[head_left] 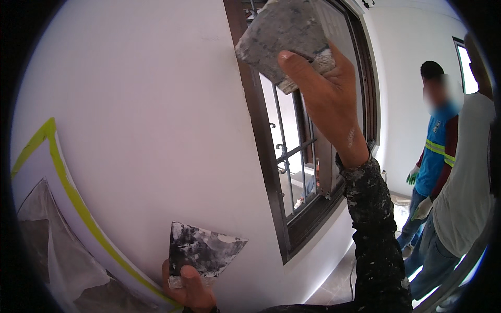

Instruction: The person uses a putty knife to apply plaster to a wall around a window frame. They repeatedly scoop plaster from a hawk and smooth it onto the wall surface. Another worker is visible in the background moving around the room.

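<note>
Scraper (287,34) is clamped in fingers of right hand (334,99) before window frame (267,156), smaller blade (203,248) likewise in left hand (195,295), near left; both judged light, stiff, maybe smear-slick, best gripped along the thicker near edge.

a gray scraper (284,34) hides most fingers of the right hand (329,86); a co-worker's face (441,95) is blurred.

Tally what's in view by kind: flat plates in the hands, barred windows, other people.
Flat plates: 2 (grey plate in the right hand, smeared plate in the left hand)
Barred windows: 1 (dark-framed barred window)
Other people: 2 (person in blue top, person in pale shirt)
Total: 5
</note>
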### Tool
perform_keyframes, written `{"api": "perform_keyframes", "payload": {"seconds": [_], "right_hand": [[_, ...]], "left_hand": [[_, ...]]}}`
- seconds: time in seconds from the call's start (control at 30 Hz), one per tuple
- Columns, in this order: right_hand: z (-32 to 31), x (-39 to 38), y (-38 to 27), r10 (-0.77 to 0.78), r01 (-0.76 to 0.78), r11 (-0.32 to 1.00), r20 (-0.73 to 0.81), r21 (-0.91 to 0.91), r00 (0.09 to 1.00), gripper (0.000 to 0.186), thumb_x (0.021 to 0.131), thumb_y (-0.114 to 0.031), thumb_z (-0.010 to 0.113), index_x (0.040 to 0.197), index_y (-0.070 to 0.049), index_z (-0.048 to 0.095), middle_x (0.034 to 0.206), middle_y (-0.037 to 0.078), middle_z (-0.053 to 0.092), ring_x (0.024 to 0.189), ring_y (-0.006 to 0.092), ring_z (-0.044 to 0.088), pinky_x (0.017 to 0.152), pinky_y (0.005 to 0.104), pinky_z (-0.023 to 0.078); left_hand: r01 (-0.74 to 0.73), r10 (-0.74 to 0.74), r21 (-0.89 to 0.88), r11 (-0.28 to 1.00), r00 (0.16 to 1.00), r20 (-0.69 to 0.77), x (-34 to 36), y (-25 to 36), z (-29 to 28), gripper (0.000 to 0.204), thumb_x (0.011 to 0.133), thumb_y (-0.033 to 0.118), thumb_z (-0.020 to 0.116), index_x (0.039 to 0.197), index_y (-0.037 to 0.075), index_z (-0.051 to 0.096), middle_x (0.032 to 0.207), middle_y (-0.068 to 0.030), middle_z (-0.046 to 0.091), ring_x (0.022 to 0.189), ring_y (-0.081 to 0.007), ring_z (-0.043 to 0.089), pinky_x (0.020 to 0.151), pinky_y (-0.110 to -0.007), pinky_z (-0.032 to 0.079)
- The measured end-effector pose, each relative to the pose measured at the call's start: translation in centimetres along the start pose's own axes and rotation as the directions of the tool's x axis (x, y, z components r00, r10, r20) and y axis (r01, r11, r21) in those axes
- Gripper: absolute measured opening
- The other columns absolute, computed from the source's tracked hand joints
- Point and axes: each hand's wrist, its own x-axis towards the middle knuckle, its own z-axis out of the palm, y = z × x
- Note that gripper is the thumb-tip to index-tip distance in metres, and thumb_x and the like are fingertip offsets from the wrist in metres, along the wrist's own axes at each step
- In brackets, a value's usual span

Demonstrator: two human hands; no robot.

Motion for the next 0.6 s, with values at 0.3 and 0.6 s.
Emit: {"api": "perform_keyframes", "payload": {"seconds": [0.3, 0.6], "right_hand": [[4.0, -9.2, -4.7, 0.285, -0.285, 0.948, -0.025, -0.142, 0.958, 0.038, 0.088, -0.025, 0.065, 0.111, 0.005, 0.062, 0.090, 0.010, 0.068, 0.081, 0.0187, 0.067, 0.067, 0.0281, 0.053], [4.2, -7.8, -4.0, 0.294, -0.285, 0.949, 0.054, -0.134, 0.954, 0.041, 0.091, -0.018, 0.059, 0.122, 0.009, 0.058, 0.074, 0.009, 0.065, 0.060, 0.0097, 0.056, 0.054, 0.0269, 0.047]], "left_hand": [[0.423, -0.568, -0.618, 0.662, 0.822, -0.045, -1.9, -2.9, -2.7, 0.062, 0.097, 0.026, 0.059, 0.140, -0.012, 0.036, 0.142, -0.0239, 0.042, 0.123, -0.0289, 0.051, 0.101, -0.039, 0.044], [0.478, -0.538, -0.538, 0.694, 0.841, 0.053, -2.0, -2.6, -3.0, 0.058, 0.095, 0.031, 0.063, 0.131, -0.010, 0.043, 0.122, -0.0208, 0.052, 0.107, -0.0258, 0.055, 0.093, -0.039, 0.048]]}}
